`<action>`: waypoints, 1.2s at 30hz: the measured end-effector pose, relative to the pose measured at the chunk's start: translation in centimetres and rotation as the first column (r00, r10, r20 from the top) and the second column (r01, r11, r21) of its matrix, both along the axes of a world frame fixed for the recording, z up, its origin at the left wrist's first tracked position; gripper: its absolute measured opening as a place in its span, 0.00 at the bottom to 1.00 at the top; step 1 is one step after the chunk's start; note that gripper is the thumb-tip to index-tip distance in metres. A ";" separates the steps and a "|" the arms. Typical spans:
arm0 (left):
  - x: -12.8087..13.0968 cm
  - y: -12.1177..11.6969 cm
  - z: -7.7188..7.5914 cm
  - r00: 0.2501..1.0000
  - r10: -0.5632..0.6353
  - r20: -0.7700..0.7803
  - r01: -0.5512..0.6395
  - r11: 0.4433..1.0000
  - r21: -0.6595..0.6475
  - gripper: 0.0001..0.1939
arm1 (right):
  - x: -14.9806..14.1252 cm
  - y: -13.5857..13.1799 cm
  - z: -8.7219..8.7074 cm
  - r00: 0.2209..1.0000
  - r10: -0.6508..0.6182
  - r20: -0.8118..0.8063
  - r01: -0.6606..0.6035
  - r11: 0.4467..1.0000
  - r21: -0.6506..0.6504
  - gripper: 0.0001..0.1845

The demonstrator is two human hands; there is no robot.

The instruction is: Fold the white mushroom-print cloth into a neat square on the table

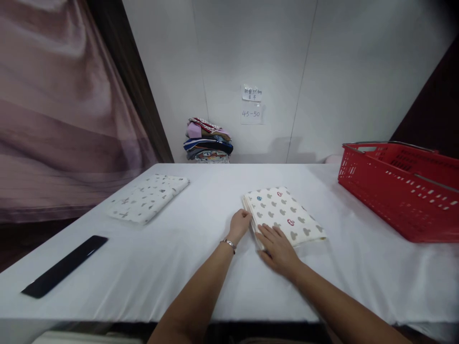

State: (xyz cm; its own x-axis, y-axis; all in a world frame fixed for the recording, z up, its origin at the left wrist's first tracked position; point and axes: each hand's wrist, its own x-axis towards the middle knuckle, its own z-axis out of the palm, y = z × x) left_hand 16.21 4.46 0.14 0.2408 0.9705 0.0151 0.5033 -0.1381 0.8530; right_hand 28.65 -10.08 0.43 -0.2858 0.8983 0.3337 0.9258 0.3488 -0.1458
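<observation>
A folded white cloth point(283, 210) printed with grey mushroom-like shapes and a few red and blue ones lies on the white-covered table. At its left edge, my left hand point(240, 224) has its fingers closed on the layered side. My right hand point(281, 251) rests on the near left corner, palm down, fingers stretched out over the print. Further left lies another folded white cloth point(148, 197) with small dark prints, apart from both hands.
On the right stands a red perforated plastic basket point(401, 193) with metal handles. A flat black strip point(66, 265) lies at front left. Behind the table is a stack of folded fabrics point(208, 141). Handwritten paper signs point(251, 113) hang on the wall; a pinkish curtain point(60, 119) hangs at left.
</observation>
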 end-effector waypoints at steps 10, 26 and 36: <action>-0.5 -1.7 0.6 0.999 -0.037 0.023 0.036 0.999 0.037 0.04 | 1.3 1.5 2.2 0.888 -0.132 -0.440 0.104 0.991 -0.088 0.20; -1.0 -1.4 -0.1 0.991 -0.122 0.048 0.118 0.989 0.083 0.04 | -0.9 8.6 5.1 0.873 -0.483 -0.065 0.429 0.824 -0.371 0.09; -1.0 -1.5 0.2 0.990 -0.141 -0.003 0.141 0.986 0.089 0.04 | -0.4 8.9 5.2 0.869 -0.491 -0.066 0.430 0.814 -0.390 0.09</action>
State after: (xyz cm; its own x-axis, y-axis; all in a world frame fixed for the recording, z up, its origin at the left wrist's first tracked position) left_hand 15.25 2.95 0.30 0.3746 0.9217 0.1003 0.4709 -0.2824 0.8357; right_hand 28.27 -1.17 5.63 0.2197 0.9753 -0.0251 0.9188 -0.2154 -0.3309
